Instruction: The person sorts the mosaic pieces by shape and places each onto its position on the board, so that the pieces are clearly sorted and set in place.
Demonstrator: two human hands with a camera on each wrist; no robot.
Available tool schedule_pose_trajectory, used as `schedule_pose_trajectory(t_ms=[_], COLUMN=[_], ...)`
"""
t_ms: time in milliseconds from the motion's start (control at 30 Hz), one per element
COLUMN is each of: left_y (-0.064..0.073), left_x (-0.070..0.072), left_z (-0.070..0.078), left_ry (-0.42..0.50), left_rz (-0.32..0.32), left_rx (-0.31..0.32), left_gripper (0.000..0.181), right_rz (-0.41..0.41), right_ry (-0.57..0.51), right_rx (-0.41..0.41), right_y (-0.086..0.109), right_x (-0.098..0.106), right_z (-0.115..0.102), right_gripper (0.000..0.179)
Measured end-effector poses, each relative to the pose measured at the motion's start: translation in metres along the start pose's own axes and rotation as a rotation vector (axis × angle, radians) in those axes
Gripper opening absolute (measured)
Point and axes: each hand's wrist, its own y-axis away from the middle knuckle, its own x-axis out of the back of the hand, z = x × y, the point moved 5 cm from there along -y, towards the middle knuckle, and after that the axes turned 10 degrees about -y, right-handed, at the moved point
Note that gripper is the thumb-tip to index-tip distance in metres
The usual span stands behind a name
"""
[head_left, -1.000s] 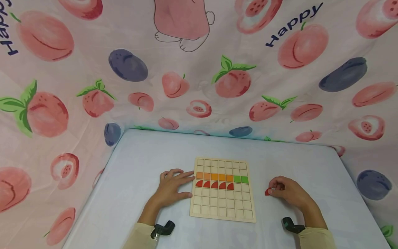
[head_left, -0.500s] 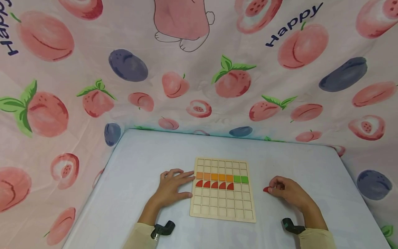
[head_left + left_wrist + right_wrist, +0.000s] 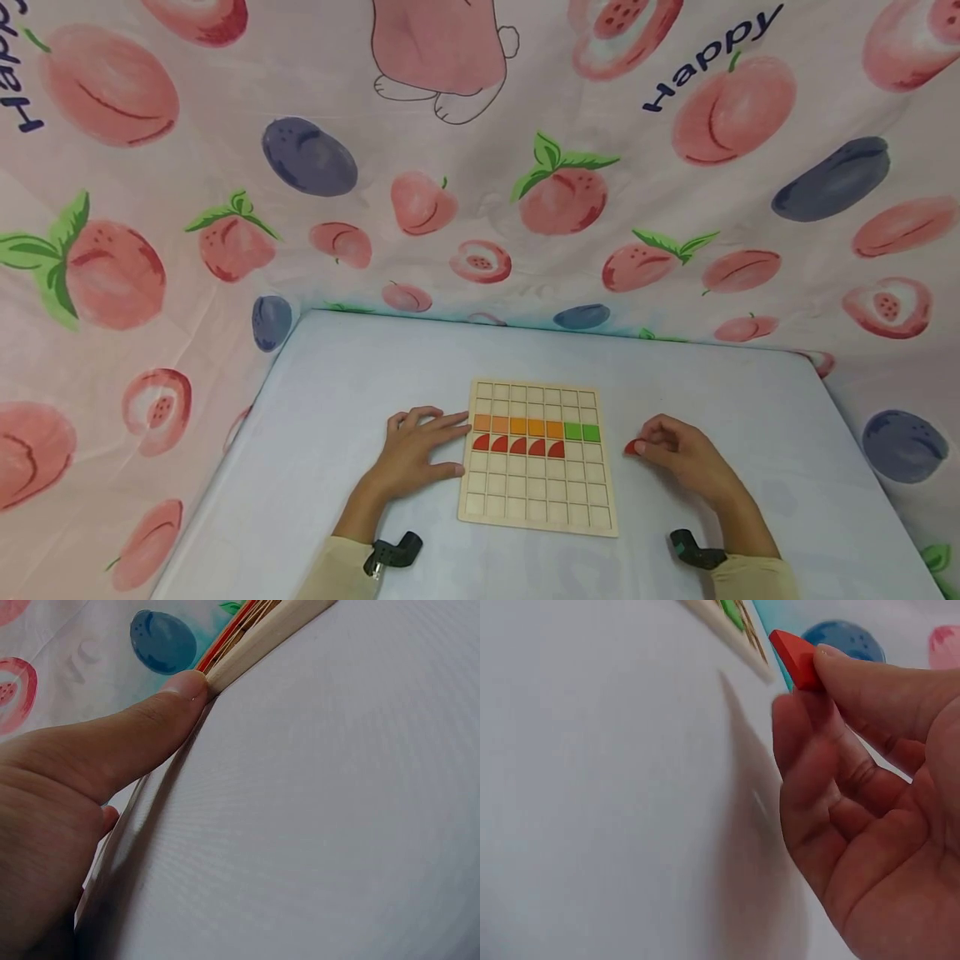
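A wooden grid board (image 3: 540, 527) lies on the table with a row of orange and green square tiles. Below that row sit several red quarter-circle pieces (image 3: 518, 445) in the left cells. My left hand (image 3: 408, 454) is spread at the board's left edge, its fingertips and thumb touching the rim; the left wrist view shows the thumb (image 3: 142, 735) against the edge. To the right of the board, my right hand (image 3: 686, 458) pinches a red quarter-circle piece (image 3: 795, 660) between thumb and fingers, held above the table.
A white-covered table (image 3: 360, 358) surrounds the board. Fruit-printed cloth (image 3: 480, 167) hangs behind it and along both sides. Dark wrist devices (image 3: 393, 550) sit at both cuffs.
My right hand, with the red quarter-circle piece, has moved a little left and up toward the board. My left hand and the board have stayed in place.
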Motion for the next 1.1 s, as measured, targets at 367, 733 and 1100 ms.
schedule_pose_trajectory(t_ms=[367, 733, 1100], left_y=[0.000, 0.000, 0.000], left_x=[-0.003, -0.001, 0.000], left_z=[0.000, 0.001, 0.001], left_ry=[0.000, -0.005, 0.007], left_rz=[0.004, 0.036, 0.012], left_rx=[0.002, -0.010, 0.004], left_gripper=[0.068, 0.068, 0.068], right_rz=[0.002, 0.000, 0.016], right_ry=[-0.045, -0.053, -0.109], right_rx=[-0.021, -0.025, -0.090], right_y=[-0.012, -0.022, -0.032], right_x=[-0.026, -0.048, -0.058], right_z=[-0.013, -0.021, -0.018], right_gripper=[0.025, 0.021, 0.026])
